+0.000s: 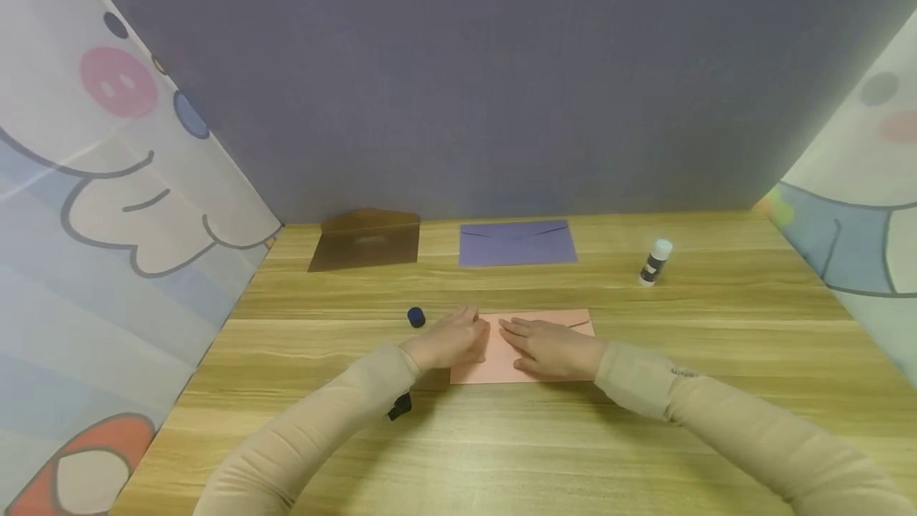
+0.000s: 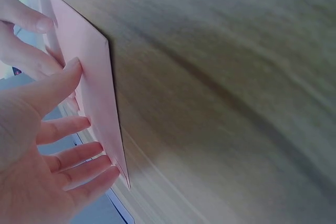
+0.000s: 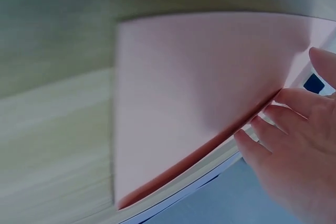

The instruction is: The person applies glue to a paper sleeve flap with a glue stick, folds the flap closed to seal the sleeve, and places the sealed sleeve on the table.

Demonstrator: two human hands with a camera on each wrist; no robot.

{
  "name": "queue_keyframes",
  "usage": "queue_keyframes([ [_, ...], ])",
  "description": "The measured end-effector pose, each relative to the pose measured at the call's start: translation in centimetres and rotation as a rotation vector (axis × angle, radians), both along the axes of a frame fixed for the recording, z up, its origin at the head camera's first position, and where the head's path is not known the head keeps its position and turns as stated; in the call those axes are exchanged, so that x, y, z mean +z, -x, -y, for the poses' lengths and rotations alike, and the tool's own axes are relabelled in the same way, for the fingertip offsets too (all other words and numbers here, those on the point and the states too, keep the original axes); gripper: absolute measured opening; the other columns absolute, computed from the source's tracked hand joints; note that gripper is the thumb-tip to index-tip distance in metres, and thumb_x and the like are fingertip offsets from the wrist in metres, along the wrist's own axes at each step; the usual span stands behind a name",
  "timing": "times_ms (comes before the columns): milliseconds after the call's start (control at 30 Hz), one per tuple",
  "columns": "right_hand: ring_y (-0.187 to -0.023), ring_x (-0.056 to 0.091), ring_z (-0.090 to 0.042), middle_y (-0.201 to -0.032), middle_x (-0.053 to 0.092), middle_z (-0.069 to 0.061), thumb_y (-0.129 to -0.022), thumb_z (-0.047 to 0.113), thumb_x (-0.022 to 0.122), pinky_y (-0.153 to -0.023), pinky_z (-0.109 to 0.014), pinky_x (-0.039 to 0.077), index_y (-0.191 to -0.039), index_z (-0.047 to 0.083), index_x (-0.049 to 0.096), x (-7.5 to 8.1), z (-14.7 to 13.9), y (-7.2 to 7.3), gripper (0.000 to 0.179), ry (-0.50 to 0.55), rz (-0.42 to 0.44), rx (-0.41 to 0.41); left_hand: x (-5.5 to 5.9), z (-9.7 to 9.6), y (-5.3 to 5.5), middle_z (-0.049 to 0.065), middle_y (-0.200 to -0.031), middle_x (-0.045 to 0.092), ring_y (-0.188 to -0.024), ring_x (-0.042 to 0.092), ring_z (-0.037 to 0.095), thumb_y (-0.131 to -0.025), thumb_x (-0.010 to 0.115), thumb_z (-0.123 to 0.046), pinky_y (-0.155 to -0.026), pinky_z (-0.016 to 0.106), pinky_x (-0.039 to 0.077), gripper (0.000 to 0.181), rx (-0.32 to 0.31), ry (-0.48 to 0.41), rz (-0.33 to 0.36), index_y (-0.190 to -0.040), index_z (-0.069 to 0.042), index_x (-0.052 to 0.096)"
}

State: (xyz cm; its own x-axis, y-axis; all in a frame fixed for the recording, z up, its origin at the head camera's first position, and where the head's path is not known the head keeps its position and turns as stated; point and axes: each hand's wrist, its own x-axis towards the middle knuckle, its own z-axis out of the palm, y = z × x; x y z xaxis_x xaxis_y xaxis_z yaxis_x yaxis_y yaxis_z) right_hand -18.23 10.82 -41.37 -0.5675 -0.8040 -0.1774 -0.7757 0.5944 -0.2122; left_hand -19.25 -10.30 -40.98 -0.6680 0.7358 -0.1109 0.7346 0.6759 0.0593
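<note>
pink envelope (image 1: 494, 373) lies on the worktop (image 1: 544, 452), flap face up, its long axis running left to right and its flap side toward the grey wall (image 1: 523, 86). it sits under both hands: the left hand (image 1: 453, 338) touches its left part with relaxed fingers, and the right hand (image 1: 555, 347) rests farther right on it, fingers extended. cartoon-printed panels (image 1: 93, 245) flank the wood-grained worktop. beyond lie a brown envelope (image 1: 368, 249), flap unfolded, and, to its right, a purple envelope (image 1: 517, 245). farther right is a glue stick (image 1: 653, 265). a black object (image 1: 401, 405) shows, partly hidden, by the left sleeve (image 1: 337, 404); a dark cap (image 1: 415, 317) sits near the left hand.
</note>
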Motion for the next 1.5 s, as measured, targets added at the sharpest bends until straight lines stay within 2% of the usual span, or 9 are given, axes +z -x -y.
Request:
queue_keyframes([
  [133,-0.127,0.029,-0.03,-0.14,0.029,-0.017,-0.092,0.029,0.046,-0.102,-0.041,0.029,-0.133,-0.004,0.034,-0.3,-0.8,-0.2,0.054,0.024,-0.05,0.024,0.2,0.0,0.0,0.006,-0.096,0.042,-0.089,0.043,0.018,-0.083,0.061,-0.032,-0.078,0.029,0.043,0.037,0.015,-0.004,0.034,-0.105,-0.003,0.056],
  [267,-0.126,0.03,-0.031,-0.14,0.029,-0.017,-0.091,0.029,0.046,-0.102,-0.041,0.029,-0.133,-0.004,0.034,-0.7,-1.6,-0.2,0.054,0.016,-0.058,0.012,0.2,0.1,0.0,0.004,-0.094,0.04,-0.086,0.04,0.016,-0.083,0.061,-0.032,-0.075,0.028,0.041,0.037,0.026,-0.008,0.062,-0.107,-0.004,0.055],
  [533,-0.124,0.033,-0.033,-0.14,0.029,-0.018,-0.091,0.027,0.048,-0.1,-0.044,0.031,-0.133,-0.004,0.035,-1.1,-3.5,-0.4,0.054,0.058,-0.039,-0.031,0.1,0.0,-0.1,0.005,-0.094,0.041,-0.088,0.042,0.016,-0.083,0.061,-0.031,-0.078,0.028,0.042,0.038,0.002,-0.019,0.04,-0.108,-0.003,0.055],
  [700,-0.121,0.037,-0.034,-0.138,0.031,-0.02,-0.09,0.026,0.049,-0.097,-0.044,0.034,-0.131,-0.005,0.037,-1.2,-4.6,-0.4,0.053,0.066,-0.076,-0.039,0.1,0.1,-0.1,0.004,-0.092,0.039,-0.085,0.039,0.015,-0.084,0.06,-0.031,-0.075,0.027,0.041,0.039,0.006,-0.022,0.06,-0.109,-0.003,0.054],
  [967,-0.122,0.036,-0.034,-0.139,0.029,-0.021,-0.091,0.027,0.048,-0.098,-0.045,0.034,-0.132,-0.006,0.036,-1.2,-5.8,-0.4,0.054,0.065,-0.054,-0.099,0.0,0.2,-0.1,0.001,-0.091,0.037,-0.084,0.036,0.013,-0.084,0.06,-0.032,-0.073,0.025,0.038,0.038,0.007,-0.014,0.066,-0.109,-0.004,0.053],
  [1167,-0.122,0.036,-0.035,-0.138,0.029,-0.022,-0.09,0.028,0.048,-0.098,-0.045,0.034,-0.131,-0.006,0.036,-1.3,-6.0,-0.5,0.054,0.079,-0.051,-0.113,-0.1,0.1,0.0,0.001,-0.088,0.035,-0.081,0.035,0.014,-0.084,0.06,-0.031,-0.071,0.025,0.037,0.032,-0.011,-0.029,0.054,-0.103,-0.006,0.054],
  [1500,-0.124,0.031,-0.035,-0.138,0.032,-0.017,-0.09,0.029,0.048,-0.097,-0.048,0.033,-0.131,0.002,0.042,-0.8,-5.0,-0.9,0.049,0.085,-0.079,-0.04,-0.3,0.3,0.1,0.003,-0.091,0.039,-0.084,0.038,0.015,-0.084,0.06,-0.031,-0.074,0.027,0.04,0.037,-0.016,-0.033,0.039,-0.107,-0.003,0.053],
])
